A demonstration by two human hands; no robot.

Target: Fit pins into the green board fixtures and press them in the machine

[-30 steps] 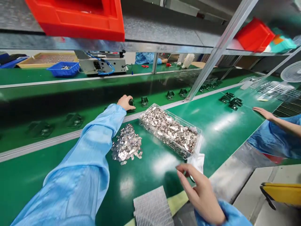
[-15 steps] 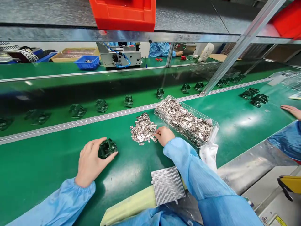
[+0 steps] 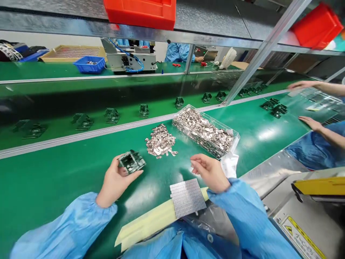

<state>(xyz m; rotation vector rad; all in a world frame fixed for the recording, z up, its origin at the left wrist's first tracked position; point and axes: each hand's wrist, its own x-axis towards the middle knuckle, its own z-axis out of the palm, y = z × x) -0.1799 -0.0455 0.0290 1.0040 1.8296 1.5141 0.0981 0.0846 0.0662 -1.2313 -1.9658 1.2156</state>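
Observation:
My left hand [image 3: 116, 181] holds a green circuit board assembly [image 3: 132, 162] between thumb and fingers, tilted and lifted off the green work surface. My right hand [image 3: 210, 171] is closed in a pinch to the right of it, over the green surface. Whatever sits between those fingertips is too small to make out. A loose pile of small silvery metal pieces [image 3: 161, 141] lies beyond both hands. Just right of the pile, a clear plastic box [image 3: 235, 142] is filled with the same kind of pieces. Below my hands is a ribbed silver block of metal strips [image 3: 188, 198].
Several circuit board assemblies [image 3: 111, 115] stand in a row along the strip behind the metal rail [image 3: 64, 138]. At the right, a co-worker's hands [image 3: 311, 123] are beside more boards [image 3: 274, 107]. A red bin [image 3: 141, 16] overhangs from the shelf. Yellow strips [image 3: 147, 225] lie at the front edge.
My right hand has drawn back from the metal pile toward me and right. My left hand has raised and turned the board. The camera view has shifted, and a co-worker's second hand now shows.

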